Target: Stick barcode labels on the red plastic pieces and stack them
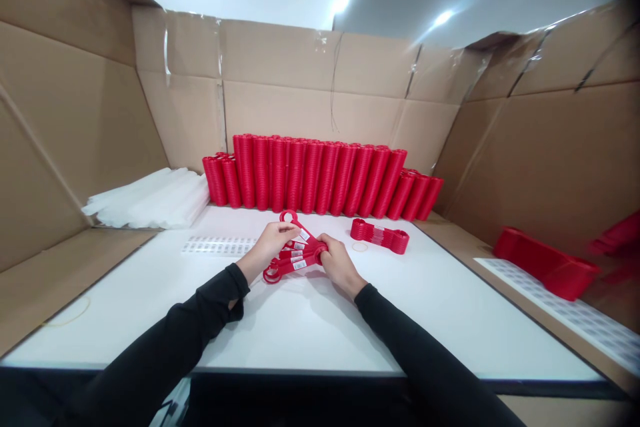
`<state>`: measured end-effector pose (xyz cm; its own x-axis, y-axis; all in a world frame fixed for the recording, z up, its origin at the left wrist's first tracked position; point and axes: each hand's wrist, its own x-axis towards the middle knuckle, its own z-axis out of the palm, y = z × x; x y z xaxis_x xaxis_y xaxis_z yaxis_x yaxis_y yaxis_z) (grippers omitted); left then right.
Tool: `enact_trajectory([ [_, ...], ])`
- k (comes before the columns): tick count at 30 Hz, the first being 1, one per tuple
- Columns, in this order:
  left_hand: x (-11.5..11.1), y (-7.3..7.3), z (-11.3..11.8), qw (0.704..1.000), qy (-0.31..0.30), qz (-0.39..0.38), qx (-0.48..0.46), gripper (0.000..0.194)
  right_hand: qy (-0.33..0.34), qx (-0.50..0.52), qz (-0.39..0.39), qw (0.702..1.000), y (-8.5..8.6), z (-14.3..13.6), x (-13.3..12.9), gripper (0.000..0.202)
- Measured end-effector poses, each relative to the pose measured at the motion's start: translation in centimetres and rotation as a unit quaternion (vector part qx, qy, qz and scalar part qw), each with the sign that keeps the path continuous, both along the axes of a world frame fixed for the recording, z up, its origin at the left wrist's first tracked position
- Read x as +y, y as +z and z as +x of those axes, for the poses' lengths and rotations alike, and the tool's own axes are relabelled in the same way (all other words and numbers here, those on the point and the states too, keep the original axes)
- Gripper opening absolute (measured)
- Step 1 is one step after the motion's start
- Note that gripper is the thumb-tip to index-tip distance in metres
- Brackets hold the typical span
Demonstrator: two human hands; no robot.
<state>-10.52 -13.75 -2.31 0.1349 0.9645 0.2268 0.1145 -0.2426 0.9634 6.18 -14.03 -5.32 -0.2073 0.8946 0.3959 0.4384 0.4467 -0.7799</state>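
My right hand [339, 260] grips one end of several flat red plastic pieces with ringed ends [287, 267], spread like a fan above the white table. Small white barcode labels show on their bars. My left hand [273, 240] is closed in a pinch at a white label [303, 235] on the uppermost piece; whether that label is fully stuck down I cannot tell. Left of this hand lies a sheet of labels [215, 245], partly behind it. To the right, a stacked bundle of the same red pieces [380, 235] rests on its side, with a label on it.
Tall stacks of red pieces [310, 177] stand in a row along the back. White plastic sleeves [150, 199] lie at left. Cardboard walls [300, 67] enclose the table [320, 333]. At right are another red bundle [545, 263], a label sheet [570, 307] and a red blurred shape.
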Motion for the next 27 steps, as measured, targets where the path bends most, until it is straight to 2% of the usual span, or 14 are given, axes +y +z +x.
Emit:
enact_trajectory([
  [27, -0.47, -0.59, 1.00, 0.998, 0.036, 0.022, -0.042, 0.019, 0.011, 0.005, 0.006, 1.000, -0.22, -0.09, 0.10, 0.020],
])
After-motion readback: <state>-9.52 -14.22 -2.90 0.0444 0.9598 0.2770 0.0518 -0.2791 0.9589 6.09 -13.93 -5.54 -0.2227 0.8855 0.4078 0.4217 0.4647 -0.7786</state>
